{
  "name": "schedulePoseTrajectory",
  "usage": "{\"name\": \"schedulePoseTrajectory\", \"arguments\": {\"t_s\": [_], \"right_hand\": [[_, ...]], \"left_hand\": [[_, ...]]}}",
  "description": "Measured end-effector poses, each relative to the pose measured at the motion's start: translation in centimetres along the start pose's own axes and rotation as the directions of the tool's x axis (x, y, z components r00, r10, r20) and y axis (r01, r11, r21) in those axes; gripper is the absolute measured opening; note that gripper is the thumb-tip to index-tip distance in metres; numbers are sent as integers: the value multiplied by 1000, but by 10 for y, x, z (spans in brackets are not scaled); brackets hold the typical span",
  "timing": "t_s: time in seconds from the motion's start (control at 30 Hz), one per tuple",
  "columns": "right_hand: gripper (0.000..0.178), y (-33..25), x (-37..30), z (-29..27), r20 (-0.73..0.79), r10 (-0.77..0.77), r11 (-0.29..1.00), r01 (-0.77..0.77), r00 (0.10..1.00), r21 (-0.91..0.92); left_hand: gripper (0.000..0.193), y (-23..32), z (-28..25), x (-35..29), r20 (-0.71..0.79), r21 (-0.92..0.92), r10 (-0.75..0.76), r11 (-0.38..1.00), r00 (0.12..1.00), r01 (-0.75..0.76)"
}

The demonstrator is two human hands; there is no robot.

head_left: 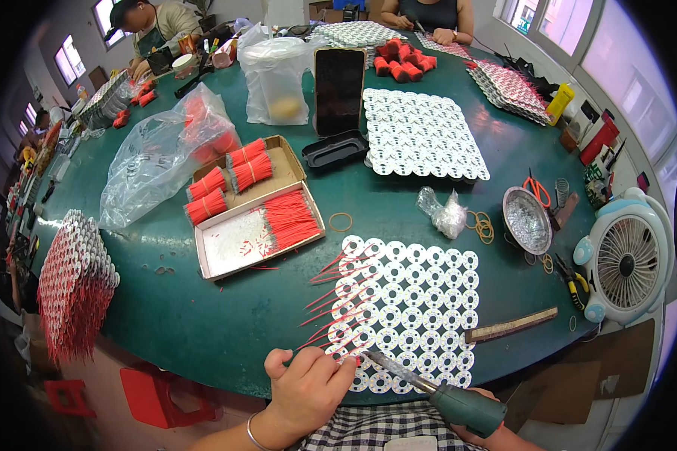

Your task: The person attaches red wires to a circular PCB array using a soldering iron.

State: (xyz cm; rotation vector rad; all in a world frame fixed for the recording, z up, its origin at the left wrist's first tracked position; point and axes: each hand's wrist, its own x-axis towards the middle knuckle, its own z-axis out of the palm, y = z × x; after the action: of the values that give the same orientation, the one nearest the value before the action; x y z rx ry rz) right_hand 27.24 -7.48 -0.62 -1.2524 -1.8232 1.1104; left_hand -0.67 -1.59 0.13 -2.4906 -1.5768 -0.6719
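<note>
While left hand [308,379] pinches a red wire [325,338] on the white disc panel [406,301] | right hand [480,432] grips the soldering iron [429,391] | risk: tip near fingers could burn them or bridge pads.

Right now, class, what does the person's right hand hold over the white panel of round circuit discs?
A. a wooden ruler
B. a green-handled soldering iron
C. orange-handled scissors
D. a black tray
B: the right hand grips a green-handled soldering iron, its metal tip reaching the white panel of round circuit discs.
</note>
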Motion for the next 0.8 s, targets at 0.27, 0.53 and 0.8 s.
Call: {"name": "schedulePoseTrajectory", "arguments": {"t_s": [0.27,0.53,0.8], "right_hand": [[51,13,-19,-2,-38,35,999,-34,999,27],[50,28,-36,-5,-43,75,996,-77,996,-41],[48,5,-18,-2,-41,20,999,-22,999,-39]], "left_hand": [[12,1,0,-2,7,2,-6,1000,1000,6],[15,2,0,-5,-31,-43,56,997,998,-58],[15,0,2,-7,-32,-46,81,996,996,-82]]}}
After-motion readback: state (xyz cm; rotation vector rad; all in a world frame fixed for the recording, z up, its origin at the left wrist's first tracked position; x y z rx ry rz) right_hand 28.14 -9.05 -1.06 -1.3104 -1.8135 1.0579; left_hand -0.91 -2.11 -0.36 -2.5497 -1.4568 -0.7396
